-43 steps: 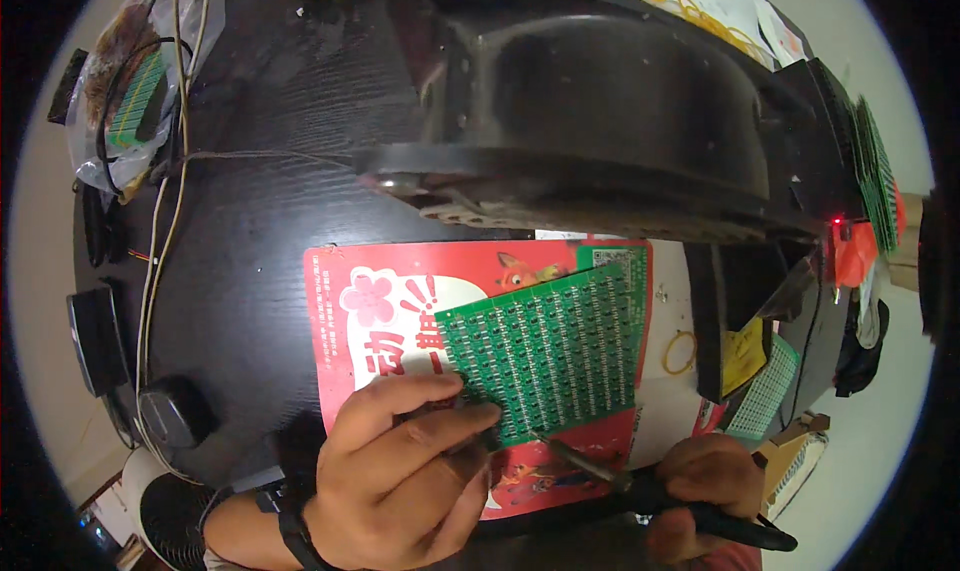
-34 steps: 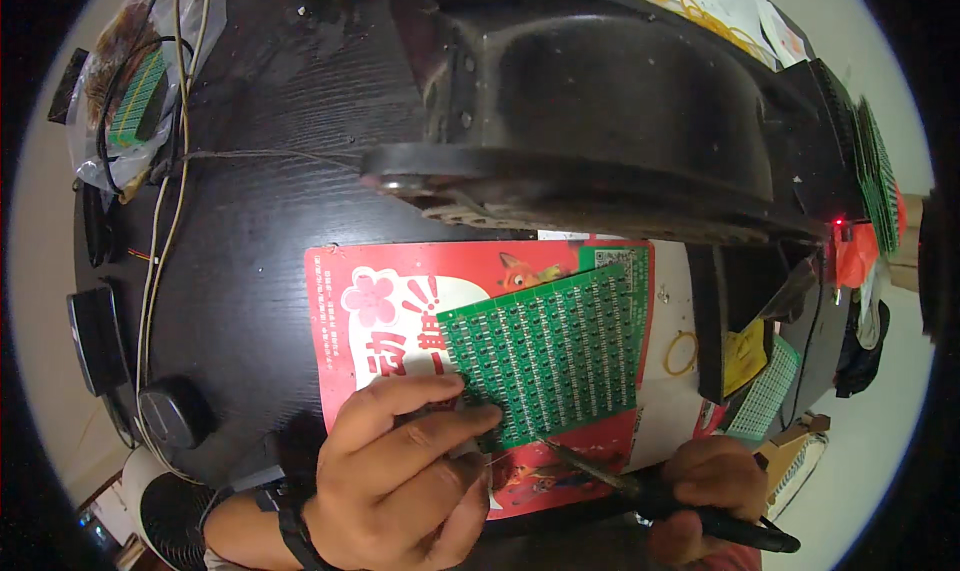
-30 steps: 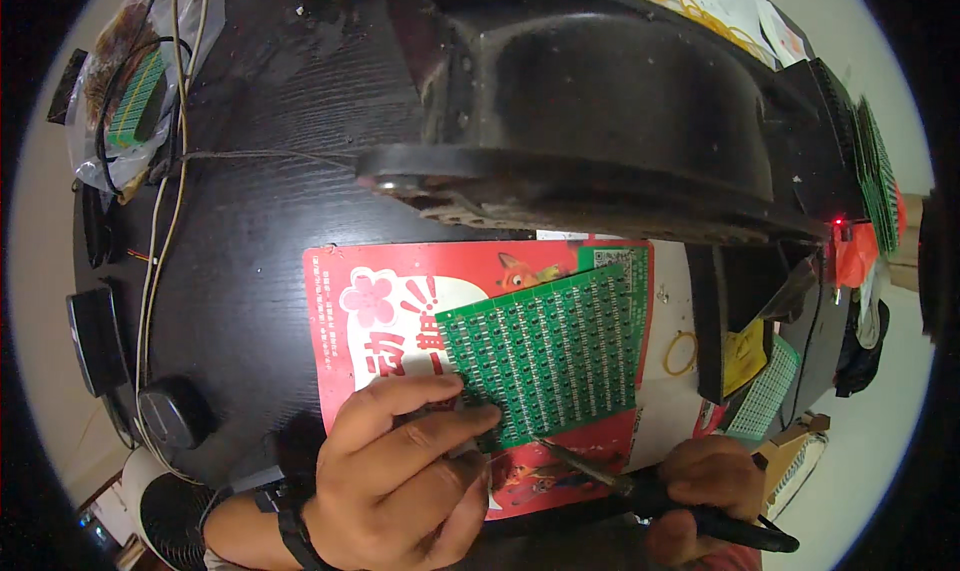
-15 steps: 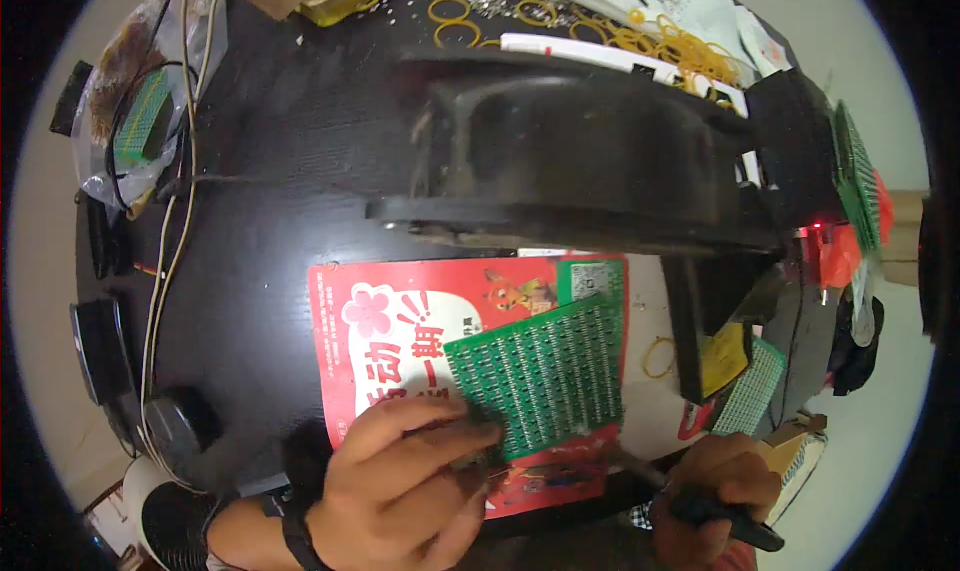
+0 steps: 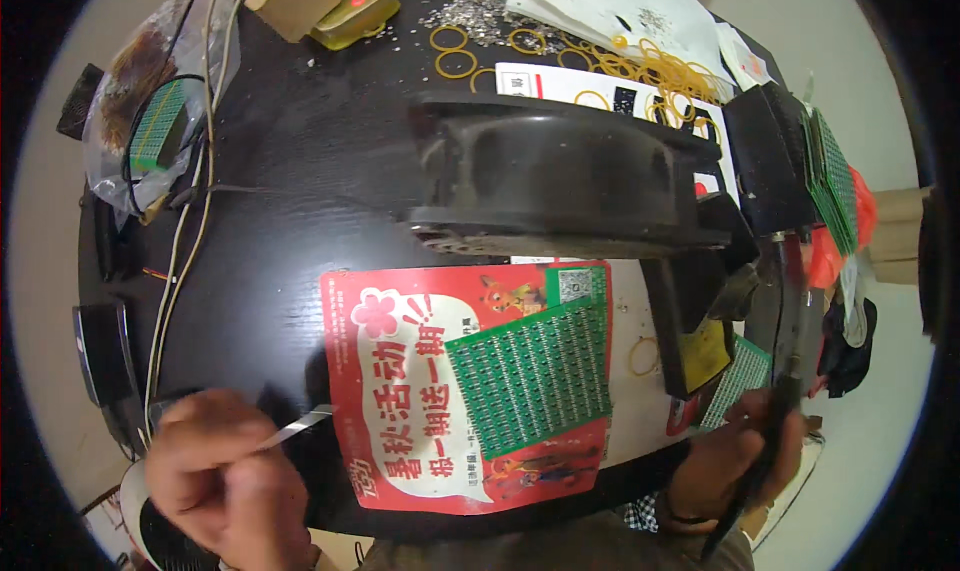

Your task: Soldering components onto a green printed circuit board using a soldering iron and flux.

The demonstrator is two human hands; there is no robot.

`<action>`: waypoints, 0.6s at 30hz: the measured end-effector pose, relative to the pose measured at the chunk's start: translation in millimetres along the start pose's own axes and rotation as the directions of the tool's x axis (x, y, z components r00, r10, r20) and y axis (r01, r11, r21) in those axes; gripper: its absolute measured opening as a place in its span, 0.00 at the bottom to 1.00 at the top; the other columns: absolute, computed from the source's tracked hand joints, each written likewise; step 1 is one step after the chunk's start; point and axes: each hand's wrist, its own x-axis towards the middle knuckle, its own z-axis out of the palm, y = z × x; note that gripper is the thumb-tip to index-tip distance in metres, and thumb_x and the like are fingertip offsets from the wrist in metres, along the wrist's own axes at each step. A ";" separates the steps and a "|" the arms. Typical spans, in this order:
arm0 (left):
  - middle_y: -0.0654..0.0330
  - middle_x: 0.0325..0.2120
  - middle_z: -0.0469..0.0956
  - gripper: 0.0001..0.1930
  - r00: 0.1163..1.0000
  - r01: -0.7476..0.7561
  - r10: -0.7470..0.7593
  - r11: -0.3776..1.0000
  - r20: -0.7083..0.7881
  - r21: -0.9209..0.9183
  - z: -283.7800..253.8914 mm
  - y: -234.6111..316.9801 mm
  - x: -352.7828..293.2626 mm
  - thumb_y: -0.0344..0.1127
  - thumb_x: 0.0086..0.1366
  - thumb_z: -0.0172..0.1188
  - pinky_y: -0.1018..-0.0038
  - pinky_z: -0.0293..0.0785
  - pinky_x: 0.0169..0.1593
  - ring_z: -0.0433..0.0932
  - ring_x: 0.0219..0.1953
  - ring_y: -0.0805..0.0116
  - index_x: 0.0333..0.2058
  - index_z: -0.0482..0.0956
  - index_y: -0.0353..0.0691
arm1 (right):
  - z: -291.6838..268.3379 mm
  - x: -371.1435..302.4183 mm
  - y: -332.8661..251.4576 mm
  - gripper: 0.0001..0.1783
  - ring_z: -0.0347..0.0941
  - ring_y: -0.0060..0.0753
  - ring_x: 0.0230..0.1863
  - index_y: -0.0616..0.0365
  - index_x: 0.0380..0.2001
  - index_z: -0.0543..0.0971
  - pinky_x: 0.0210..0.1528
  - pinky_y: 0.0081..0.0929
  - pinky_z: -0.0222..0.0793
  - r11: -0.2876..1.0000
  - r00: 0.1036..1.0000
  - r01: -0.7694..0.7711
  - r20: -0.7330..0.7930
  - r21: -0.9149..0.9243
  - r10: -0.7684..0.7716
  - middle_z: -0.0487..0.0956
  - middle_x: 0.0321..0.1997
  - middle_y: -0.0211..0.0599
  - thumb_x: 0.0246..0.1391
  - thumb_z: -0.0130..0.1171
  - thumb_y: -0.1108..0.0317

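Observation:
On a red printed sheet (image 5: pixel 395 491) lies a green circuit board (image 5: pixel 535 376) with dense rows of small parts; neither hand touches it. My left hand (image 5: pixel 230 481) is left of the sheet, its fingers pinched on a slim silver metal tool (image 5: pixel 305 424) that points toward the sheet's edge. Whether this tool has two legs, I cannot make out. At the lower right, my right hand (image 5: pixel 705 471) is closed around the black handle of a soldering iron (image 5: pixel 765 471), held steeply upward and somewhat blurred. A black stand with a yellow sponge (image 5: pixel 708 356) is nearby.
A black fan housing (image 5: pixel 570 171) stands behind the sheet. Yellow rubber bands (image 5: pixel 680 76) and metal bits (image 5: pixel 470 11) lie at the back. More green boards (image 5: pixel 835 186) stand at right. Cables (image 5: pixel 208 121) run down the left beside a plastic bag (image 5: pixel 110 161).
My left hand has moved left, away from the board, and the silver tool now shows. My right hand has swung the iron from pointing at the board to pointing up. The view has shifted slightly.

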 end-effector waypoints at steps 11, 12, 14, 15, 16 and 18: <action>0.57 0.21 0.78 0.07 0.859 0.004 -0.086 0.987 0.505 0.161 12.8 -14.2 22.4 0.24 0.52 0.64 0.76 0.66 0.24 0.73 0.20 0.71 0.32 0.84 0.34 | 0.4 3.9 -27.9 0.24 0.73 0.33 0.35 0.62 0.45 0.72 0.35 0.27 0.71 0.934 0.988 -0.086 -0.089 0.347 0.125 0.74 0.38 0.44 0.56 0.57 0.52; 0.57 0.20 0.79 0.08 0.826 0.059 -0.133 0.987 0.547 0.151 14.5 -17.1 16.6 0.23 0.51 0.65 0.75 0.66 0.23 0.73 0.18 0.70 0.33 0.84 0.35 | 3.3 8.3 -34.7 0.23 0.73 0.34 0.34 0.62 0.44 0.72 0.34 0.28 0.71 0.895 0.993 -0.053 -0.071 0.443 0.094 0.75 0.37 0.44 0.56 0.58 0.54; 0.58 0.18 0.77 0.09 0.841 -0.112 -0.003 0.977 0.542 0.179 23.7 -11.4 15.5 0.21 0.48 0.65 0.74 0.66 0.21 0.71 0.16 0.69 0.31 0.83 0.35 | 1.7 16.0 -43.3 0.22 0.73 0.35 0.33 0.63 0.43 0.72 0.32 0.29 0.70 0.797 1.000 0.024 -0.004 0.603 -0.027 0.75 0.36 0.45 0.54 0.59 0.56; 0.58 0.18 0.76 0.09 0.834 -0.218 0.068 0.952 0.548 0.213 25.3 -11.9 16.2 0.21 0.48 0.65 0.75 0.66 0.21 0.71 0.15 0.68 0.30 0.83 0.35 | 4.2 14.7 -44.1 0.21 0.73 0.36 0.32 0.63 0.43 0.72 0.31 0.30 0.70 0.747 0.995 0.036 0.044 0.664 -0.087 0.75 0.35 0.45 0.53 0.59 0.57; 0.59 0.17 0.75 0.09 0.819 -0.320 0.138 0.915 0.557 0.244 26.8 -12.9 17.2 0.21 0.47 0.65 0.75 0.66 0.21 0.71 0.15 0.68 0.30 0.82 0.34 | 7.6 13.9 -45.9 0.21 0.73 0.37 0.31 0.63 0.43 0.72 0.31 0.30 0.70 0.705 0.984 0.033 0.101 0.709 -0.147 0.75 0.34 0.45 0.52 0.60 0.59; 0.57 0.18 0.74 0.07 0.818 -0.389 0.204 0.885 0.537 0.256 27.6 -17.1 13.6 0.21 0.45 0.62 0.72 0.60 0.21 0.69 0.16 0.64 0.27 0.80 0.35 | 13.0 14.4 -49.2 0.20 0.73 0.38 0.29 0.64 0.42 0.72 0.29 0.31 0.70 0.661 0.941 0.001 0.223 0.750 -0.254 0.75 0.33 0.46 0.51 0.61 0.61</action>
